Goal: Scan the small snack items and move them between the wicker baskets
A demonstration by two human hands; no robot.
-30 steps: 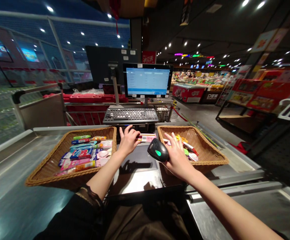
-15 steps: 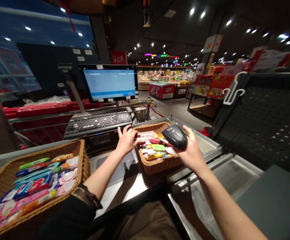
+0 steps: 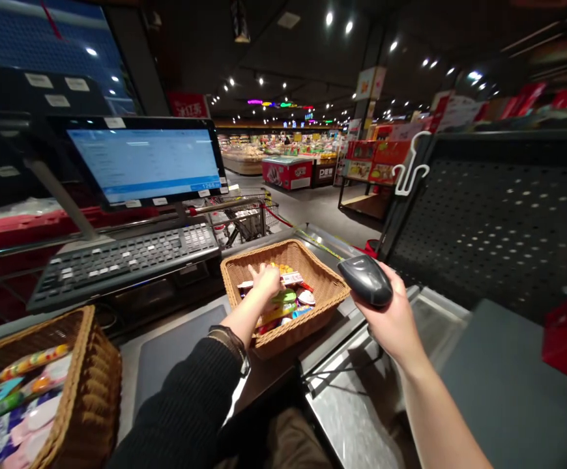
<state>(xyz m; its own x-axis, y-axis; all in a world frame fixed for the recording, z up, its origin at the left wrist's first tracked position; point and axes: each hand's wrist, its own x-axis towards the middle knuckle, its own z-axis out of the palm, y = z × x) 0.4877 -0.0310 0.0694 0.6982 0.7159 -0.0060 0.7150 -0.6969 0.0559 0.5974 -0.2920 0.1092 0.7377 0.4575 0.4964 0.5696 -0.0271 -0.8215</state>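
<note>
the left hand lies nearer, fingers curled on the packets in the basket, grip unclear; the right hand clasps the scanner just beside.

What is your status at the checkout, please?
Left hand inside brown woven wicker basket, on small colourful packets; grip unclear. Right hand clasps black handheld scanner. Nothing obstructing.

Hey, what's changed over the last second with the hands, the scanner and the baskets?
The left hand carried the packet from in front of the keyboard rightward into the right basket; whether it has let go is unclear. The right hand drew the scanner off to the right, beyond that basket's rim. Unchanged: its grip on the scanner, and where the right basket and left basket sit.
</note>
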